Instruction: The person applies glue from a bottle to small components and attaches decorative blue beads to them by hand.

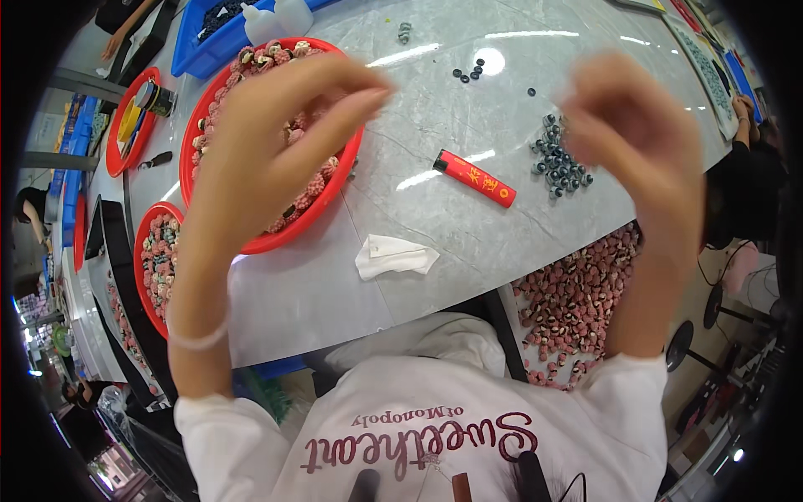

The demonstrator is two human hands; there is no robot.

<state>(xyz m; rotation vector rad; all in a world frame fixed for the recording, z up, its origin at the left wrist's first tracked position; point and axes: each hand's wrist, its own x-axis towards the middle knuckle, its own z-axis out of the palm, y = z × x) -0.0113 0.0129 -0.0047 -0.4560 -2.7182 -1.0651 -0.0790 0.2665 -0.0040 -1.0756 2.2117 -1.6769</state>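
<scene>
My left hand [288, 125], a bit blurred, is raised over a large red basin [355, 155] full of pink bumpy pieces with white and black parts. Its thumb and fingers come together in a pinch; anything between the tips is too small to make out. My right hand [631, 125] hovers by a cluster of small dark, shiny pieces [559, 157]. Its fingers look curled, but motion smears them and hides what they may hold. Between the hands lies a red lighter [475, 178] with a black end. Nearer me is a crumpled white tissue [395, 256].
Several small black rings [470, 72] lie farther back on the grey tabletop [468, 100]. A blue bin [191, 52] with white bottles stands back left. A smaller red basin [144, 243] sits left. Many pink pieces fill a tray [577, 293] below the table's right edge. Other people work at both sides.
</scene>
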